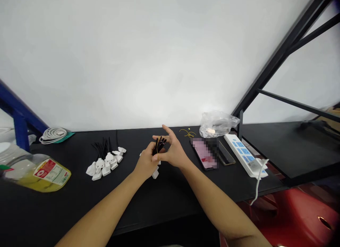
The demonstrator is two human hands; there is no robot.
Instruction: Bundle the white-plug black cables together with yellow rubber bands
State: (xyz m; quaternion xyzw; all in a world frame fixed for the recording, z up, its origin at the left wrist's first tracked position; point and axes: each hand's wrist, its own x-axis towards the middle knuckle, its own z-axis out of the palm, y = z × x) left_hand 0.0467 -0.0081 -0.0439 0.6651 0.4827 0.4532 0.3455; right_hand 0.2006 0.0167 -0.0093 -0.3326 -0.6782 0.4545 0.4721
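Note:
My left hand (146, 162) is closed round a bundle of short black cables (160, 144), whose ends stick up above the fingers. White plugs (155, 173) on that bundle show below my hands. My right hand (174, 151) meets the bundle from the right, its thumb against the cables and its index finger stretched up. A thin yellow rubber band (157, 152) runs over the cables by the right thumb; how far it goes round is hidden. Left of my hands lies a pile of more white plugs (106, 165) with black cables (102, 148).
Loose yellow rubber bands (190, 134) lie behind my right hand. To the right are a phone (202, 153), a dark phone-shaped item (225, 153), a plastic bag (219, 123) and a power strip (244, 155). A bottle of yellow liquid (39, 174) and a coiled white cable (54, 135) lie left.

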